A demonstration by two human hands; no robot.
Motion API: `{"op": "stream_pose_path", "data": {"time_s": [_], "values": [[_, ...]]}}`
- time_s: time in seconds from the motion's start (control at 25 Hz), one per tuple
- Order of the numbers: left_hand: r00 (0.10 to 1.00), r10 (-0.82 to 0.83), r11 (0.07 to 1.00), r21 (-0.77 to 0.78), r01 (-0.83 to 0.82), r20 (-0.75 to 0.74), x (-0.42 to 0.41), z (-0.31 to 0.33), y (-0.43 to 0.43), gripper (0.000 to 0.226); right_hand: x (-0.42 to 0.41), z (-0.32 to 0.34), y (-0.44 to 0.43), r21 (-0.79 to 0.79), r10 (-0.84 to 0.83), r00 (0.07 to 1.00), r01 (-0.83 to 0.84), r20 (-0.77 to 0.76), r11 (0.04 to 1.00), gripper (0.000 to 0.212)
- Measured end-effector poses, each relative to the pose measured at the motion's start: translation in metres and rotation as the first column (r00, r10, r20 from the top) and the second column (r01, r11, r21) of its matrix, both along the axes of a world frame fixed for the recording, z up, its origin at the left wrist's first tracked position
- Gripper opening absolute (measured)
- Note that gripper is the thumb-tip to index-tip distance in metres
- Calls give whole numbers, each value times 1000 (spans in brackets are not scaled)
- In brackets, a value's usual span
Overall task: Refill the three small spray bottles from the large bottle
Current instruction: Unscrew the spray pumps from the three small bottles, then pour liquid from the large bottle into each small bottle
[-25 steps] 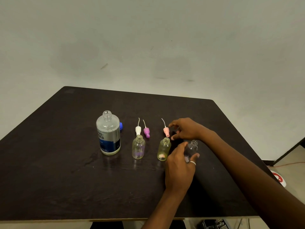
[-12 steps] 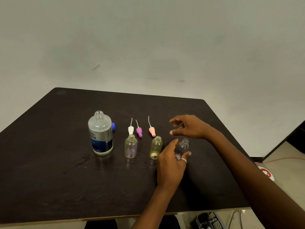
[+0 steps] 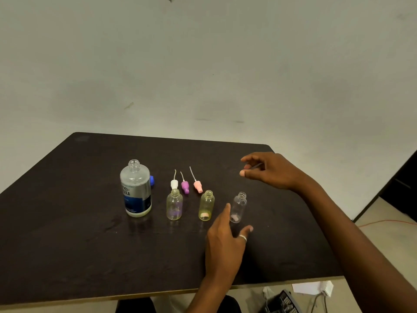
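Large bottle [image 3: 136,190] stands upright, open neck up.

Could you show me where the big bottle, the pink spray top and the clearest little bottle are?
large bottle [image 3: 136,195], head view, on the label at mid-body.
pink spray top [image 3: 198,186], head view, on its pink cap part.
clear small bottle [image 3: 239,205], head view, on its glass body.

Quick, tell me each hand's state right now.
Left hand: open, fingers relaxed beside the clear small bottle, not gripping it.
Right hand: open, fingers loosely curled above the table, holding nothing.
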State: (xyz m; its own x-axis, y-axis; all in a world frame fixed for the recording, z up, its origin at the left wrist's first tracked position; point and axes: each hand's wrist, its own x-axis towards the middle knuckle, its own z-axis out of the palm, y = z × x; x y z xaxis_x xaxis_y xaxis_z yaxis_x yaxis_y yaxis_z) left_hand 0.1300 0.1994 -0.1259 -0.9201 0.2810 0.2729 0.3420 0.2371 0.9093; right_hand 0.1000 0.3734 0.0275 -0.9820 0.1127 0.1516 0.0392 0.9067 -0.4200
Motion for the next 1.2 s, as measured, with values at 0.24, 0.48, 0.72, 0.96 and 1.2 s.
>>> {"op": "stream_pose_path", "data": {"time_s": [0.24, 0.48, 0.72, 0.96, 1.2], "values": [[975, 136, 990, 5, -138, -178, 19, -10, -58, 54, 3, 18, -47, -15, 64, 992, -66, -108, 998, 41], [938, 328, 944, 13, -328, -113, -39, 10, -108, 65, 8, 24, -98, -96, 145, 973, -163, -179, 982, 36], [966, 244, 968, -73, -238, 90, -78, 2, -104, 88, 24, 24, -120, -153, 152, 959, -192, -239, 969, 34], [968, 239, 966, -119, -229, 79, -84, 12, -99, 53, 24, 7, -125, -205, 106, 964, -159, -245, 966, 32], [939, 337, 940, -76, -332, 73, -55, 36, -151, 58, -1, -22, -159, -332, -28, 959, -69, -281, 941, 36]]}}
